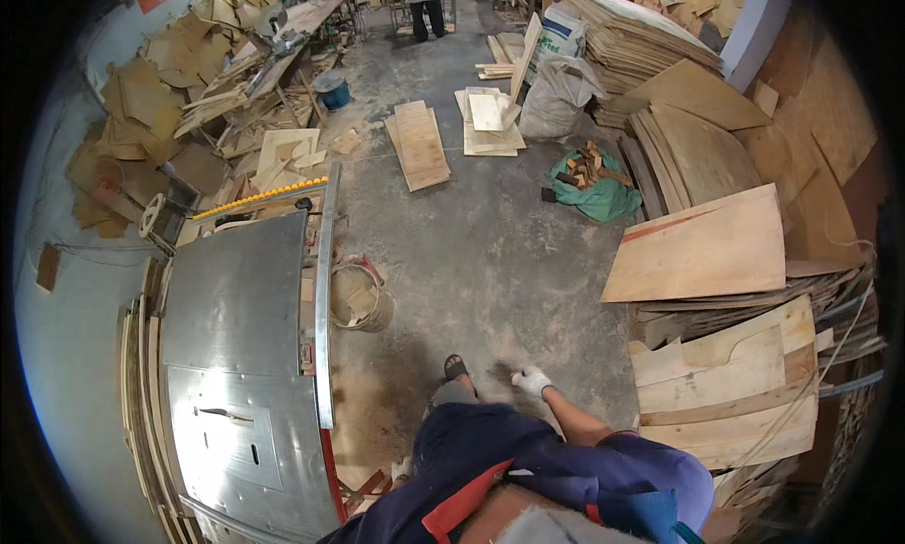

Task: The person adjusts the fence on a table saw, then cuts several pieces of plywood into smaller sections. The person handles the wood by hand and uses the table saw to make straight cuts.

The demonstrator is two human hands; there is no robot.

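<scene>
My right hand (531, 381), in a white glove, hangs low over the concrete floor beside my sandalled foot (455, 365). Its fingers look bent; whether they close on anything is unclear. My left hand (401, 469), also white-gloved, is mostly hidden by my dark blue clothing; its fingers cannot be made out. It is nearest the metal machine table (231, 299), which has a long rail (327, 337) along its right side. A bucket with pale scraps (361, 302) stands against that side.
Plywood stacks (693, 247) and layered boards (726, 393) line the right. Ahead are loose boards (418, 143), a sack (556, 101), a green bag of offcuts (599, 190) and a blue bucket (332, 90). A cluttered bench (283, 44) runs along the left. A person (424, 11) stands at the far end.
</scene>
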